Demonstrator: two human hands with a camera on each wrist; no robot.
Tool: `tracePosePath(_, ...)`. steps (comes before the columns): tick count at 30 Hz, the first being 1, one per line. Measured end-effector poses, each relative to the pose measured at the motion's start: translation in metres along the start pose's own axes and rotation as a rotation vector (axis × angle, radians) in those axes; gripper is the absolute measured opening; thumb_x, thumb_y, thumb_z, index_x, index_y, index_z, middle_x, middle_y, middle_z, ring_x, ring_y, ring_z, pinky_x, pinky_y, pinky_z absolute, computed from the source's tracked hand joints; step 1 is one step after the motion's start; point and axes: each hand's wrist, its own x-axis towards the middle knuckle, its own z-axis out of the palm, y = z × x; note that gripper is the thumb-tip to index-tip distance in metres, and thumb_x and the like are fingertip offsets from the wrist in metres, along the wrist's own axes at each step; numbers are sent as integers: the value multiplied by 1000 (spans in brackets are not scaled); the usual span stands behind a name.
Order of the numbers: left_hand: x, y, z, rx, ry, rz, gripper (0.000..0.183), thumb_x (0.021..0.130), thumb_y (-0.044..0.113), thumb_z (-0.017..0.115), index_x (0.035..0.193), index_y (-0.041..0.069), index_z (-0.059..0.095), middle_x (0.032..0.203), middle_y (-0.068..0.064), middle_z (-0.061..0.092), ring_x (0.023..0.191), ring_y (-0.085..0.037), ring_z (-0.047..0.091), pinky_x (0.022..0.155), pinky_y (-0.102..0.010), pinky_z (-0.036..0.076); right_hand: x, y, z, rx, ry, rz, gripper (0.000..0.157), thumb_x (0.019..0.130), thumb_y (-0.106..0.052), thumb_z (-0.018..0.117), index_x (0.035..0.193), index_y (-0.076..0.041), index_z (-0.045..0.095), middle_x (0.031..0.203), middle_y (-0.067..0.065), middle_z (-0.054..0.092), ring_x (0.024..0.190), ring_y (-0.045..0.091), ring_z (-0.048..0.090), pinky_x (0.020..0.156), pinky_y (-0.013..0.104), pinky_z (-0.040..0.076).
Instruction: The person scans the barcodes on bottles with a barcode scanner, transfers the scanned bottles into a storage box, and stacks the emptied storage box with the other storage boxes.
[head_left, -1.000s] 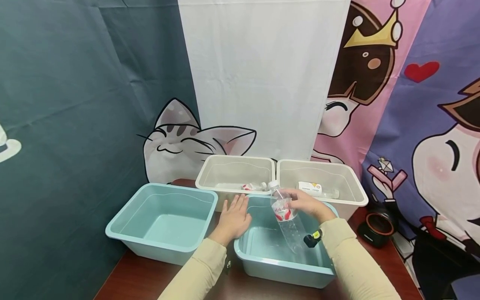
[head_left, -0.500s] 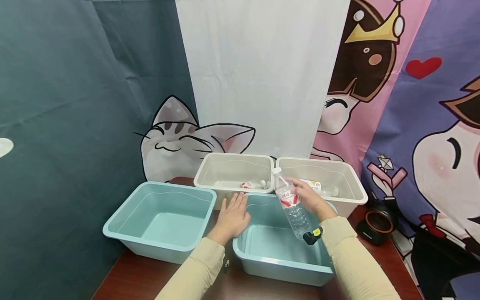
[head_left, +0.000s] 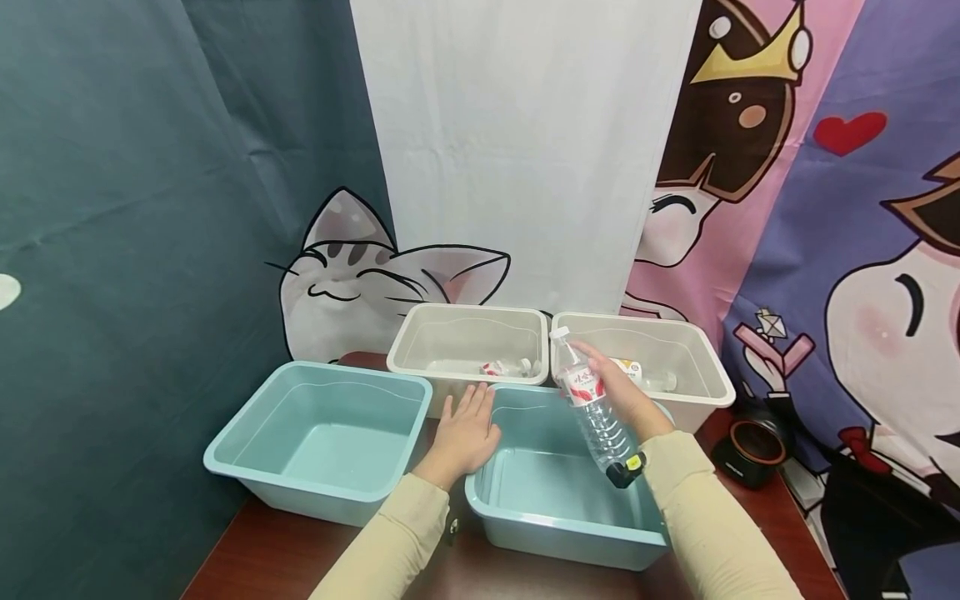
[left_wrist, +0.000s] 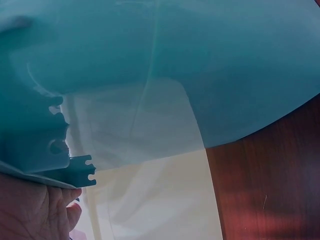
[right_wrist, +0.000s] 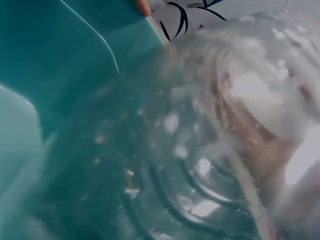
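A clear plastic bottle [head_left: 600, 425] with a red and white label and white cap is gripped near its label by my right hand [head_left: 617, 385]. It tilts, cap up and away, over the right blue basin [head_left: 570, 527]. Its ribbed clear side [right_wrist: 190, 190] fills much of the right wrist view. My left hand [head_left: 463, 435] rests on that basin's left rim with fingers straight. In the left wrist view the left hand [left_wrist: 40, 212] lies against the basin's rim, below the blue wall [left_wrist: 125, 45].
A second blue basin [head_left: 315, 487] stands at left. Behind are two cream basins: the left one [head_left: 465, 313] holds a small labelled bottle [head_left: 504, 367], the right one [head_left: 705, 367] another clear bottle [head_left: 660, 381]. A black round device [head_left: 746, 454] sits at right on the brown table [head_left: 258, 550].
My right hand has raised the bottle slightly and moved it to the right, over the right blue basin. My left hand stays at the rim.
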Motion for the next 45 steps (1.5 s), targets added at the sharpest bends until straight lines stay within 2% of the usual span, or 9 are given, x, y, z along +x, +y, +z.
tracePosePath(2, 0, 0, 0, 2, -1, 0, 66, 102, 37, 31, 161, 8, 24, 168, -8, 20, 155, -27, 14, 122, -59, 10, 0, 0, 0, -48, -1, 7, 58, 110, -40, 37, 161, -16, 24, 121, 11, 61, 92, 23, 71, 76, 38, 61)
tracePosePath(8, 1, -1, 2, 0, 7, 2, 66, 102, 38, 30, 161, 8, 24, 168, -8, 20, 156, -26, 13, 122, -59, 11, 2, 4, 0, -52, -42, -6, 64, 103, -14, 56, 159, -6, 26, 110, 7, 68, 91, 22, 73, 77, 38, 61)
tracePosePath(11, 1, -1, 2, -4, 7, 3, 67, 102, 38, 30, 161, 8, 25, 168, -8, 20, 155, -27, 13, 122, -59, 11, 2, 5, 0, -50, -20, 6, 65, 102, -16, 59, 158, -9, 28, 113, 14, 68, 91, 24, 73, 76, 39, 61)
tracePosePath(15, 1, -2, 2, -2, 2, 0, 67, 102, 38, 31, 161, 8, 25, 168, -8, 20, 155, -27, 14, 122, -59, 10, 1, 4, 0, -51, 30, 26, 62, 103, -22, 58, 158, -11, 31, 118, 23, 66, 93, 26, 73, 75, 39, 61)
tracePosePath(22, 2, -1, 1, -14, 0, -3, 67, 102, 38, 30, 161, 8, 24, 168, -8, 20, 156, -27, 12, 123, -58, 8, 1, 2, -1, -20, 111, 4, 58, 107, -25, 50, 158, -8, 28, 103, 0, 70, 87, 15, 72, 75, 33, 60)
tracePosePath(31, 1, -1, -2, -6, -5, 3, 67, 102, 38, 30, 161, 8, 24, 168, -8, 20, 156, -28, 10, 123, -57, 5, 0, -4, -5, 19, 158, -31, 58, 107, -23, 49, 157, -5, 25, 106, -5, 67, 91, 11, 70, 79, 31, 59)
tracePosePath(35, 0, 1, -3, -10, -4, 5, 67, 102, 38, 30, 161, 7, 24, 168, -9, 19, 156, -28, 9, 123, -56, 2, -3, -9, -7, 45, 159, -96, 48, 107, -22, 49, 152, -10, 36, 111, -7, 69, 94, 14, 72, 79, 33, 60)
tracePosePath(40, -1, 1, -3, -7, 3, 10, 67, 102, 39, 31, 161, 7, 25, 168, -10, 20, 156, -30, 9, 123, -56, 1, -7, -14, -12, 170, 153, -189, 35, 107, -17, 48, 142, -21, 45, 116, -4, 72, 99, 19, 73, 80, 35, 61)
tracePosePath(45, -3, 1, -1, 9, 19, 4, 66, 104, 42, 30, 161, 7, 26, 168, -10, 21, 156, -31, 10, 123, -57, 0, -15, -16, -17, 285, 163, -253, 36, 108, -12, 46, 143, -13, 41, 114, 1, 73, 98, 21, 74, 80, 34, 61)
